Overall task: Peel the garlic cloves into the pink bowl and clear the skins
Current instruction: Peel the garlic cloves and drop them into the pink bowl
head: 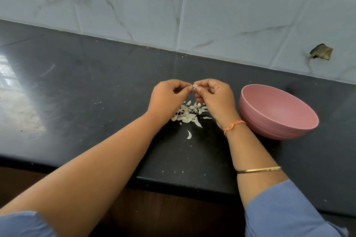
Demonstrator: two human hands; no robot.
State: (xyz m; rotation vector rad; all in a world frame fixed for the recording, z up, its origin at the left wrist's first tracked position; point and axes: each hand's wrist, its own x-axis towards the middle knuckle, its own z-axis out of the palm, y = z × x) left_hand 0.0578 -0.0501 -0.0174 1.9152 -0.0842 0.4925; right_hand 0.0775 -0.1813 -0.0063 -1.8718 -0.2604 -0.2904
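A small garlic clove (195, 87) is pinched between the fingertips of both hands above the black counter. My left hand (168, 96) grips it from the left and my right hand (215, 96) from the right. Under the hands lies a pile of white garlic skins (189, 114), with one loose skin (189, 134) nearer to me. The pink bowl (277, 111) stands on the counter just right of my right hand; the part of its inside that I can see holds nothing.
The black counter (86, 92) runs back to a tiled wall (173, 5), which has a broken hole (320, 51) at the right. The counter's front edge (183, 186) is close to me, with dark wood below it.
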